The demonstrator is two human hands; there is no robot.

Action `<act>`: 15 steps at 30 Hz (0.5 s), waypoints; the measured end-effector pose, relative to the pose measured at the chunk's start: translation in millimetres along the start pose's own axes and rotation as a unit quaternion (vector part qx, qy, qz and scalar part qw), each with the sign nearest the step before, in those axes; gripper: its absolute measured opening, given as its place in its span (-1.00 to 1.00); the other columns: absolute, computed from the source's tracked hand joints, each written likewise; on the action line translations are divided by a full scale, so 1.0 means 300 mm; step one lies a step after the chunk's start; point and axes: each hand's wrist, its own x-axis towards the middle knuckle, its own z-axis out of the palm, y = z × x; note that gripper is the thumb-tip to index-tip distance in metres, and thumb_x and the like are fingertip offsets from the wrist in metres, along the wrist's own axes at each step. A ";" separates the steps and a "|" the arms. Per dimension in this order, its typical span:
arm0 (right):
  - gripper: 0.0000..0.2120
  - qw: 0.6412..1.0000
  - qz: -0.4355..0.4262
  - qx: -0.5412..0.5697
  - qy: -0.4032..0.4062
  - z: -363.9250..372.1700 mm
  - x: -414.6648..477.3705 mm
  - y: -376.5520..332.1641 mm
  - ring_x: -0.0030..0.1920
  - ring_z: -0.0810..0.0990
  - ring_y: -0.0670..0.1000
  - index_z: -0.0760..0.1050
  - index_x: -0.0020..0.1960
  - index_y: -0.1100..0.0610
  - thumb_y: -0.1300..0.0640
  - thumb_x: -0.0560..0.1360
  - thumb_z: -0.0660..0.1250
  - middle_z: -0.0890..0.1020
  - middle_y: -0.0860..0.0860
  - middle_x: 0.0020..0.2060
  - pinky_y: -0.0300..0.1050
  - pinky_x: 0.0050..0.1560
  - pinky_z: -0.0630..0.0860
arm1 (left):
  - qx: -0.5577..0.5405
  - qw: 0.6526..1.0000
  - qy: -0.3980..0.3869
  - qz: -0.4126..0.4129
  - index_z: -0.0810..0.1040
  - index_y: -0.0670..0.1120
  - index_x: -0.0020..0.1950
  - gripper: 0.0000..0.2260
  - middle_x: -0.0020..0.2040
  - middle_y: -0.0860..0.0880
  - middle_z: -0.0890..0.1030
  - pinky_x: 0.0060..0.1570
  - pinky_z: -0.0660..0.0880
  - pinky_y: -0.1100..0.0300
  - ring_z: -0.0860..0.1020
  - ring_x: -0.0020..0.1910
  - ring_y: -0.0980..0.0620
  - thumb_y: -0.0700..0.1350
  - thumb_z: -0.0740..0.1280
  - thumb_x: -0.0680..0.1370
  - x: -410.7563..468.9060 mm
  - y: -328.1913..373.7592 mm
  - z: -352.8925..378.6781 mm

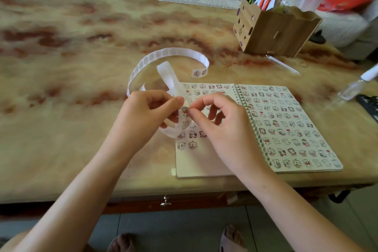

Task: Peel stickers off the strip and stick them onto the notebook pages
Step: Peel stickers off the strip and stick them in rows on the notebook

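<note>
White paper strip (169, 52) curls in an open loop on the table (61, 129) beyond the left hand (141, 118). From there it rises into both hands, which meet above the left page of the open spiral notebook (196, 164).

The left hand grips the strip: the thumb lies along its front and the fingers curl behind it. A lower fold of strip hangs beneath the fingers. The right hand (223, 129) faces it, thumb and forefinger pinched together at the edge of a small bear sticker (184, 111) on the strip, just beside the left thumb tip. The other three fingers are loosely curled and hold nothing. Whether the sticker has lifted from its backing cannot be told.

A second sticker sits on the strip directly below the first. The far end of the strip, beyond the hands, carries two more stickers. The stretch between shows only round outlines.

The notebook lies flat under the hands and extends to their right. Its right page is covered in rows of stickers. Its left page is covered at the top and partway down, with bare paper nearest the wrists.

Beyond the right hand stands a wooden holder (272, 32) full of pens. A clear tube (283, 64) lies in front of it. A clear bottle (356, 86) with a white cap is at the far right.
</note>
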 end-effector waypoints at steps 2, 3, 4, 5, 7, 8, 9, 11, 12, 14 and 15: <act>-0.99 1.000 0.000 0.009 -0.004 -0.007 0.001 -0.006 -0.24 0.48 -0.17 0.59 -0.12 0.08 0.16 0.48 0.42 0.61 -0.15 -0.22 -0.35 -0.17 0.39 | 0.004 1.000 -0.001 -0.004 0.66 -0.09 -0.24 -0.83 -0.33 -0.01 0.69 -0.37 0.47 0.38 0.63 -0.35 0.18 -0.08 0.37 0.51 0.001 -0.004 -0.001; -0.99 1.000 0.011 0.026 -0.010 -0.013 0.002 -0.009 -0.27 0.49 -0.18 0.60 -0.12 0.08 0.17 0.47 0.42 0.61 -0.16 -0.25 -0.37 -0.18 0.40 | 0.007 1.000 0.000 -0.005 0.66 -0.10 -0.24 -0.82 -0.33 -0.02 0.69 -0.37 0.47 0.38 0.62 -0.36 0.18 -0.08 0.37 0.51 0.002 -0.005 -0.002; -0.98 0.998 0.026 0.046 -0.018 -0.021 0.005 -0.013 -0.30 0.49 -0.20 0.61 -0.14 0.08 0.17 0.47 0.43 0.61 -0.18 -0.28 -0.38 -0.21 0.41 | 0.010 1.000 0.003 -0.006 0.66 -0.11 -0.24 -0.82 -0.33 -0.02 0.68 -0.37 0.47 0.38 0.62 -0.37 0.18 -0.08 0.37 0.51 0.002 -0.007 -0.003; -0.97 0.997 0.045 0.065 -0.026 -0.031 0.007 -0.016 -0.33 0.48 -0.21 0.62 -0.15 0.07 0.17 0.46 0.43 0.61 -0.19 -0.30 -0.40 -0.24 0.42 | 0.013 1.000 0.005 -0.008 0.66 -0.11 -0.24 -0.82 -0.33 -0.02 0.68 -0.37 0.47 0.39 0.61 -0.37 0.18 -0.08 0.37 0.51 0.003 -0.009 -0.004; -0.98 0.989 0.094 0.103 -0.046 -0.058 0.016 -0.016 -0.35 0.49 -0.21 0.63 -0.17 0.07 0.16 0.44 0.45 0.61 -0.16 -0.34 -0.42 -0.32 0.41 | 0.021 1.000 0.010 -0.011 0.67 -0.11 -0.22 -0.83 -0.32 -0.02 0.69 -0.37 0.47 0.40 0.61 -0.38 0.18 -0.08 0.37 0.51 0.005 -0.012 -0.007; -0.99 0.984 0.123 0.114 -0.063 -0.074 0.021 -0.012 -0.35 0.50 -0.19 0.64 -0.17 0.08 0.15 0.42 0.46 0.62 -0.12 -0.34 -0.41 -0.35 0.42 | 0.024 1.000 0.012 -0.013 0.67 -0.11 -0.22 -0.83 -0.32 -0.02 0.69 -0.37 0.46 0.41 0.61 -0.38 0.19 -0.08 0.37 0.51 0.006 -0.014 -0.008; -0.97 0.978 0.152 0.115 -0.086 -0.090 0.026 -0.006 -0.35 0.52 -0.18 0.64 -0.17 0.09 0.15 0.40 0.47 0.63 -0.09 -0.34 -0.39 -0.37 0.41 | 0.028 0.999 0.015 -0.015 0.67 -0.10 -0.22 -0.83 -0.32 -0.01 0.69 -0.37 0.46 0.42 0.60 -0.38 0.19 -0.08 0.36 0.52 0.006 -0.016 -0.010; -0.96 0.964 0.203 0.106 -0.136 -0.115 0.033 0.008 -0.36 0.52 -0.15 0.64 -0.20 0.09 0.16 0.38 0.49 0.64 -0.05 -0.35 -0.38 -0.43 0.38 | 0.035 0.999 0.018 -0.018 0.67 -0.08 -0.23 -0.82 -0.33 0.01 0.69 -0.36 0.46 0.43 0.61 -0.38 0.17 -0.06 0.36 0.52 0.008 -0.017 -0.012; -0.96 0.958 0.221 0.097 -0.154 -0.124 0.036 0.014 -0.37 0.52 -0.13 0.64 -0.21 0.10 0.17 0.37 0.50 0.65 -0.03 -0.35 -0.38 -0.44 0.37 | 0.038 0.999 0.017 -0.019 0.67 -0.08 -0.23 -0.82 -0.33 0.02 0.69 -0.35 0.46 0.42 0.61 -0.37 0.15 -0.05 0.36 0.52 0.008 -0.018 -0.012; -0.95 0.951 0.244 0.073 -0.176 -0.138 0.037 0.023 -0.39 0.51 -0.12 0.65 -0.21 0.12 0.17 0.36 0.50 0.66 -0.03 -0.37 -0.41 -0.46 0.35 | 0.040 0.999 0.016 -0.020 0.67 -0.07 -0.23 -0.82 -0.33 0.02 0.69 -0.34 0.47 0.41 0.62 -0.35 0.13 -0.05 0.36 0.52 0.009 -0.019 -0.013; -0.94 0.948 0.251 0.061 -0.184 -0.142 0.037 0.025 -0.41 0.50 -0.12 0.65 -0.20 0.14 0.17 0.36 0.50 0.65 -0.04 -0.39 -0.42 -0.47 0.34 | 0.041 0.999 0.017 -0.020 0.67 -0.07 -0.23 -0.82 -0.32 0.02 0.69 -0.33 0.47 0.41 0.62 -0.35 0.12 -0.05 0.36 0.52 0.009 -0.019 -0.014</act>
